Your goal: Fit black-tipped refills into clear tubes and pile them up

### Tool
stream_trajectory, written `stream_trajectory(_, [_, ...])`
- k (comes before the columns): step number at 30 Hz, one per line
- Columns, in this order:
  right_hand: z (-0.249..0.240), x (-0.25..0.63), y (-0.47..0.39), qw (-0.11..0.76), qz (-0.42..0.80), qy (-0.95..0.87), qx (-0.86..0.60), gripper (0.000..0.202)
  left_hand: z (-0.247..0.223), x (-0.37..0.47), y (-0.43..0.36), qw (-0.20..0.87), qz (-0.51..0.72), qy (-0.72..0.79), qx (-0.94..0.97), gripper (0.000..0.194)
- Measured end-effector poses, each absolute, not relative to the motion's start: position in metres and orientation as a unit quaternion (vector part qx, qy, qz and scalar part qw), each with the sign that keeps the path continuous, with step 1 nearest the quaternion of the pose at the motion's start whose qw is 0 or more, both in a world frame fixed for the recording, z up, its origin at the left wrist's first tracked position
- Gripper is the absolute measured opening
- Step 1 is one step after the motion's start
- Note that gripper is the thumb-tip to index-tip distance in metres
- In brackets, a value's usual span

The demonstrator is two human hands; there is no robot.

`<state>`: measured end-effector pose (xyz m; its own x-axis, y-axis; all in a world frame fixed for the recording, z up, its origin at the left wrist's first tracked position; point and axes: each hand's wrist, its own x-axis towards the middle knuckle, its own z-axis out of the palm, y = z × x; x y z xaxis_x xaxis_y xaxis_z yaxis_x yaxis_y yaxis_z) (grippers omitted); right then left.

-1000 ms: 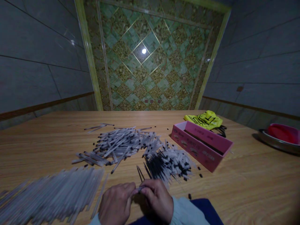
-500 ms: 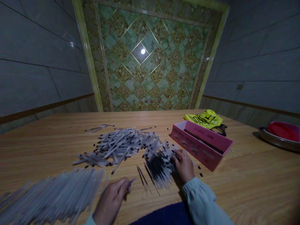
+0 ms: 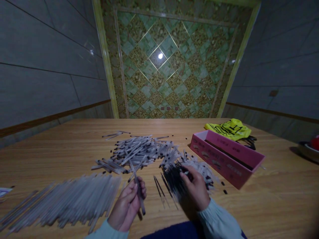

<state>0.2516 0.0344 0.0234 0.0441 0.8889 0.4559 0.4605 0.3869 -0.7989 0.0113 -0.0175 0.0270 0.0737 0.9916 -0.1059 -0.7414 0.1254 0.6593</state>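
My left hand (image 3: pixel 127 204) is closed around a slim clear pen barrel (image 3: pixel 138 187) with a dark end, tilted upright above the table. Fingers bent and pressed together, my right hand (image 3: pixel 195 186) is over a bundle of thin black pen refills (image 3: pixel 171 177); what lies between its fingertips is hidden. A few loose refills (image 3: pixel 159 186) lie between the two hands. Beyond them is a heap of dark-ended pen barrels (image 3: pixel 136 151). Left of my left hand, many clear tubes (image 3: pixel 72 200) lie side by side, blurred.
A pink open box (image 3: pixel 224 156) stands right of my right hand, with small clear pieces (image 3: pixel 203 167) and black plugs (image 3: pixel 225 192) near it. Behind it is a yellow bag (image 3: pixel 230 128). A metal basin (image 3: pixel 309 151) sits at the right edge.
My left hand has turned up, and the barrel in it now shows lengthwise. My right hand has shifted from the small clear pieces to the black refills. The view has swung left.
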Motion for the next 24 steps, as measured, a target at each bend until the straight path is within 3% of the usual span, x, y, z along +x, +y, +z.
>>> stream_trajectory(4, [0.012, 0.204, 0.004, 0.432, 0.573, -0.578, -0.389, 0.049, 0.023, 0.011, -0.015, 0.691, 0.649, 0.28, 0.15, 0.021])
stream_trajectory(7, [0.005, 0.184, -0.011, 0.35, 0.688, -0.547, -0.323, 0.057, 0.022, 0.012, -0.016, 0.687, 0.655, 0.285, 0.135, 0.024])
stream_trajectory(14, [-0.007, 0.18, -0.013, 0.306, 0.748, -0.505, -0.302, 0.064, 0.018, 0.022, -0.019, 0.684, 0.647, 0.295, 0.162, 0.022])
stream_trajectory(24, [0.001, 0.178, -0.018, 0.404, 0.649, -0.509, -0.396, 0.047, 0.013, 0.027, -0.022, 0.639, 0.652, 0.364, 0.184, 0.03])
